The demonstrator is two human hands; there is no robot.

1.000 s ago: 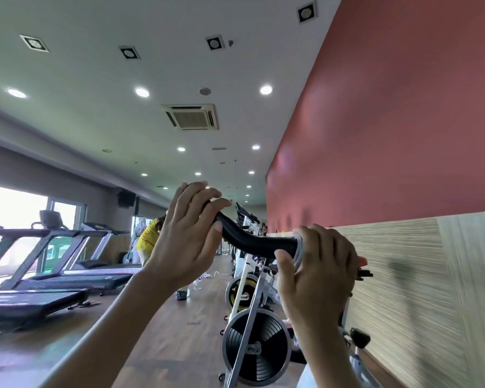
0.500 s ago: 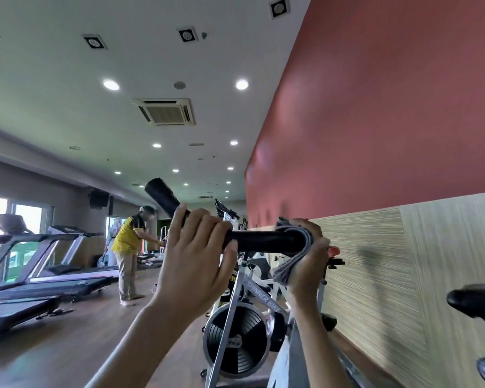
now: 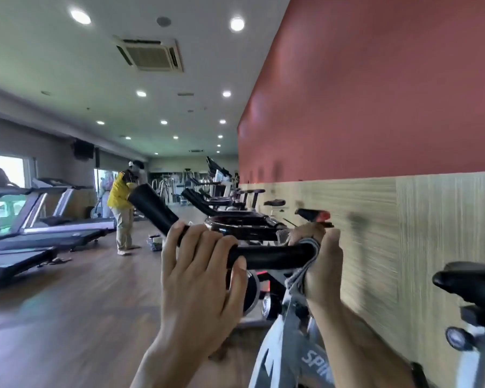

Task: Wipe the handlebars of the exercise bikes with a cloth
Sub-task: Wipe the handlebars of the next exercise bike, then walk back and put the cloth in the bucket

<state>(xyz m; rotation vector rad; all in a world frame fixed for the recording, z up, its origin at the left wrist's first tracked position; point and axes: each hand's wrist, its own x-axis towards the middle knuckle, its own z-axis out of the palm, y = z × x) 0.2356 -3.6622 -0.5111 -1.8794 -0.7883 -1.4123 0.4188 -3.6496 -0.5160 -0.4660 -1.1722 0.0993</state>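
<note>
Black handlebar (image 3: 269, 257): padded tube running level across the middle of the view, then kinking up and away to the left.
Left hand (image 3: 196, 281): clamped right on the bend of the handlebar, fingers (image 3: 205, 242) curled over the top, thumb hooked underneath.
Right hand (image 3: 324, 264): wrapped round the handlebar's right end, with the cloth trapped in that grip.
Grey cloth (image 3: 301, 275): pressed between palm and handlebar, folded over the tube, a loose edge hanging just below it.
Bike frame (image 3: 294, 357): pale, dropping away beneath the handlebar, lettering only partly in view.
Beyond the handlebar: more bikes (image 3: 235, 217) lined along the wood-panelled wall (image 3: 375, 219).
Left of the handlebar: treadmills (image 3: 39, 222) well apart, and a person in a yellow top (image 3: 121, 203) past the raised end.
</note>
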